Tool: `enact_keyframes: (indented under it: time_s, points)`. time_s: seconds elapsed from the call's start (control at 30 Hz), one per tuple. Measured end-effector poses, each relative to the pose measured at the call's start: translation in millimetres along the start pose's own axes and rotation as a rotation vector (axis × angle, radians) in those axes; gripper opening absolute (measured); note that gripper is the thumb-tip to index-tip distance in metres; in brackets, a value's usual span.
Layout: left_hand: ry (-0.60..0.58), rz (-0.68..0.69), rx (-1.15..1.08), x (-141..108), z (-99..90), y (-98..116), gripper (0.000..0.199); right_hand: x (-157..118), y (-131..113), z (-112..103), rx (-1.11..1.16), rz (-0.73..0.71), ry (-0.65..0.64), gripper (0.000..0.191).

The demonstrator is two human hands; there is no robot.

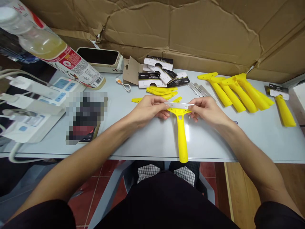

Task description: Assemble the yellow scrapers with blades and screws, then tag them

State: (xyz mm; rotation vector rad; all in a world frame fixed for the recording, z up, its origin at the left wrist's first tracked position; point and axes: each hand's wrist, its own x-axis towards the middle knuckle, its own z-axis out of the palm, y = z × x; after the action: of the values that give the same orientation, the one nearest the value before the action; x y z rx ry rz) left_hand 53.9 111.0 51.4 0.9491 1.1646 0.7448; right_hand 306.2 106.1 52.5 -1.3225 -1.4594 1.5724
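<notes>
Between my two hands a thin metal scraper blade [179,105] lies across the head of a yellow scraper handle [182,136]. My left hand [152,108] pinches the blade's left end, its fingertips also beside the yellow head. At the other end, my right hand [204,109] grips the blade between thumb and fingers. The handle points toward me, its tip reaching the table's front edge. Just behind my hands lie loose yellow plastic head pieces [162,92], partly covered. Several metal blades [200,89] rest behind my right hand.
Several yellow scraper handles [234,90] lie to the right, beside a scraper with a card label [284,109]. Black-and-white card packaging [152,79] is piled at the back. A bottle [71,62], a power strip [51,117] and a blurred phone [87,117] occupy the left. Cardboard [190,35] walls the back.
</notes>
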Motion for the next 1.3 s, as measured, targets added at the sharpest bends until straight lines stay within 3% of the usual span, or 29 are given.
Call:
enact_keyframes:
  time_s: [0.2,0.4,0.5,0.6,0.67,0.77,0.9,1.07,1.3]
  points:
    - [0.080,0.052,-0.064,0,-0.3,4,0.007,-2,-5,10,0.281,0.129,0.047,0.034]
    - [0.112,0.054,-0.047,-1,2.8,7,0.009,-2,-2,17,0.344,0.134,0.083,0.026]
    - [0.072,0.076,0.011,-2,1.8,7,0.009,-1,-1,17,0.351,0.111,0.112,0.024]
    - [0.010,0.154,0.118,-3,-4.2,9,0.016,-6,0,12,0.325,0.084,0.148,0.021]
    - [0.031,0.220,0.175,-1,-9.8,10,0.025,-12,1,7,0.311,0.072,0.185,0.021]
    - [0.157,0.364,0.389,2,-15.9,9,0.024,-20,4,-1,0.297,0.066,0.243,0.025]
    - [0.252,0.555,0.892,3,-13.8,0,0.016,-22,7,-5,0.290,0.073,0.276,0.023]
    - [0.183,0.500,1.262,0,-5.1,-10,0.037,-21,5,-4,0.293,0.068,0.296,0.025]
    - [0.163,0.435,1.390,-4,-4.1,-6,0.034,-20,7,-2,0.272,0.060,0.277,0.024]
